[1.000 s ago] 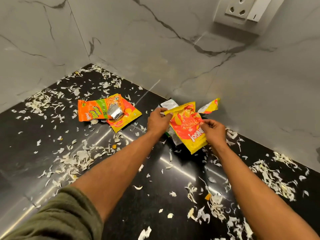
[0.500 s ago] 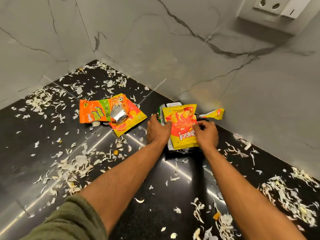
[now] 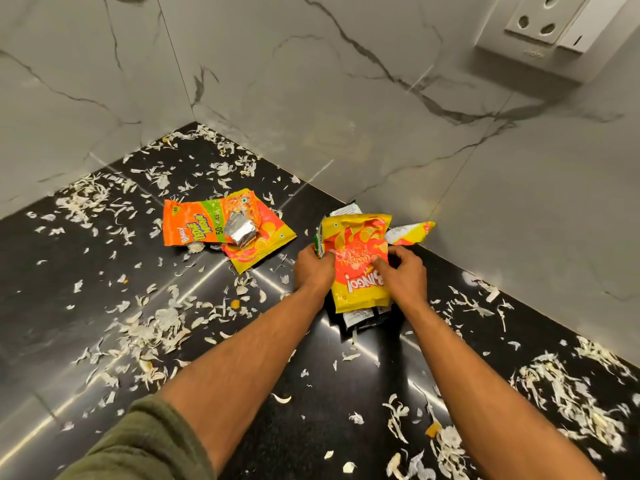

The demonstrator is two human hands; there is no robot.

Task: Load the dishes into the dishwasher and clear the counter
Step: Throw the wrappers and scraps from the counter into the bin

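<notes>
A yellow and red snack wrapper [image 3: 356, 268] lies on top of a small stack of other empty wrappers near the back wall. My left hand [image 3: 313, 271] grips the stack's left edge, thumb on top of the yellow wrapper. My right hand [image 3: 403, 277] presses down on the wrapper's right side with curled fingers. Further left on the black counter [image 3: 69, 306] lie an orange and green wrapper [image 3: 194, 226], a second yellow and red wrapper [image 3: 263, 249] and a crumpled foil piece [image 3: 239, 230]. A torn yellow wrapper piece [image 3: 414, 232] rests against the wall.
White vegetable peel scraps [image 3: 152, 330] are strewn across the whole counter, with thick patches at the left and at the far right [image 3: 571, 393]. Marble walls meet in a corner behind. A white power socket [image 3: 540, 27] sits on the right wall.
The yellow wrapper was lifted and tilted a second ago; now it lies flat on the stack. Both hands have closed in on its sides, and the view has shifted closer.
</notes>
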